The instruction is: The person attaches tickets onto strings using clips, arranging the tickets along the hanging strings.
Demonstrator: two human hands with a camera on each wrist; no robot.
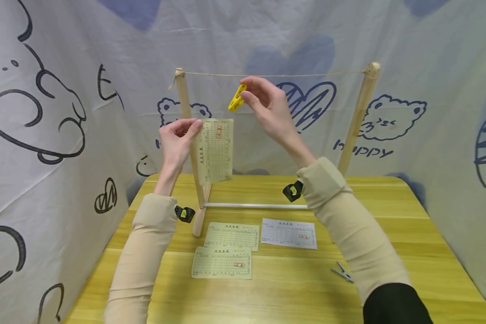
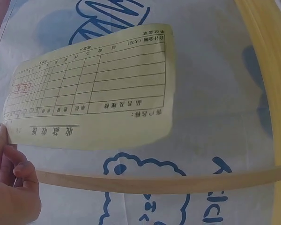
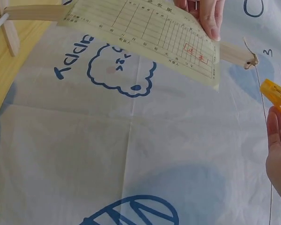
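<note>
Head: clip [image 1: 236,99] between right fingers [image 1: 254,83]

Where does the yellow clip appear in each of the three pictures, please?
Head: the yellow clip is in the upper middle, held by the right hand.
Left wrist: it is not in this picture.
Right wrist: at the right edge, partly cut off.
Shared landmark: the paper slip in the left hand, visible in all three.

Under the string [image 1: 320,75], room opens between the right grip [image 1: 270,105] and right post [image 1: 359,112]. The left post [image 1: 183,95] stands behind the slip [image 1: 218,155].
</note>
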